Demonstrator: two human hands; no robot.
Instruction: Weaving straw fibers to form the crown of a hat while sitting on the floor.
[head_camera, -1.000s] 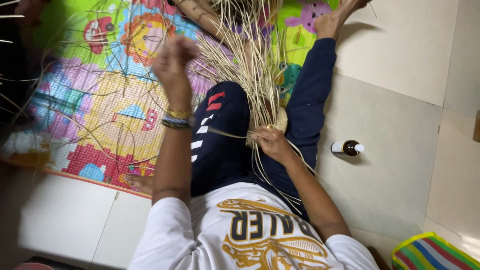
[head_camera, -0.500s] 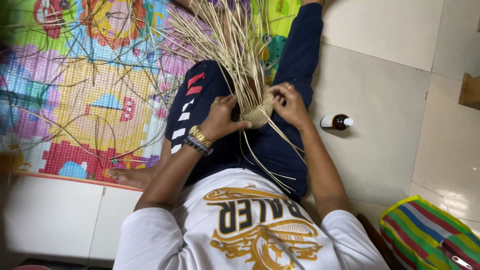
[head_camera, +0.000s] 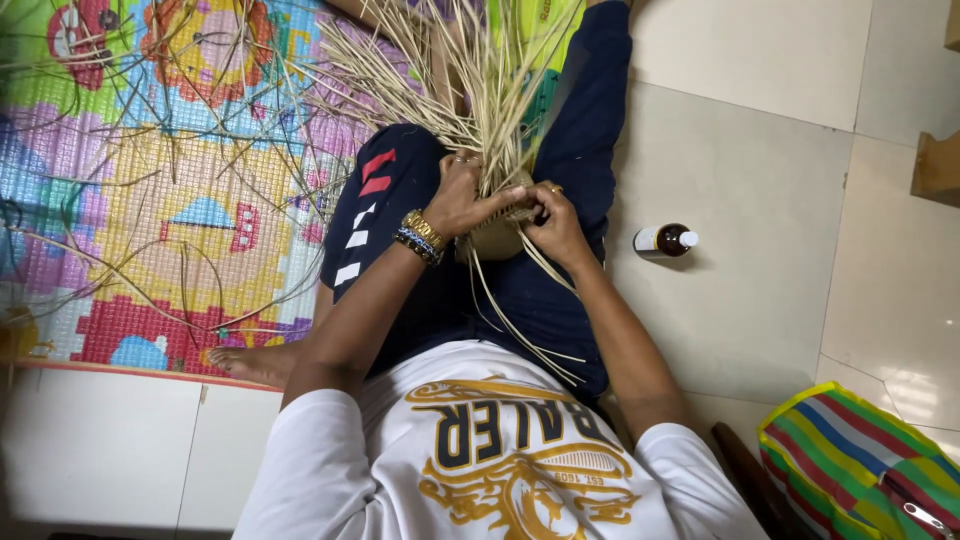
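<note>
I sit on the floor in dark trousers with a small half-woven straw basket (head_camera: 497, 238) in my lap. Long pale straw strands (head_camera: 470, 80) fan upward from it, and a few trail down over my thigh. My left hand (head_camera: 462, 195), with a gold watch and beaded band at the wrist, grips the strands just above the woven part. My right hand (head_camera: 553, 222) pinches the basket's rim from the right side, a ring on one finger. Both hands touch each other at the weave.
A colourful cartoon play mat (head_camera: 150, 170) strewn with loose straws lies to the left. A small brown bottle with a white cap (head_camera: 665, 240) lies on the pale tiled floor at right. A striped bag (head_camera: 860, 460) sits at lower right, a wooden block (head_camera: 938, 165) at the right edge.
One second ago my left hand was raised high over the mat pulling a strand. It came down to the basket and now grips the strands beside my right hand.
</note>
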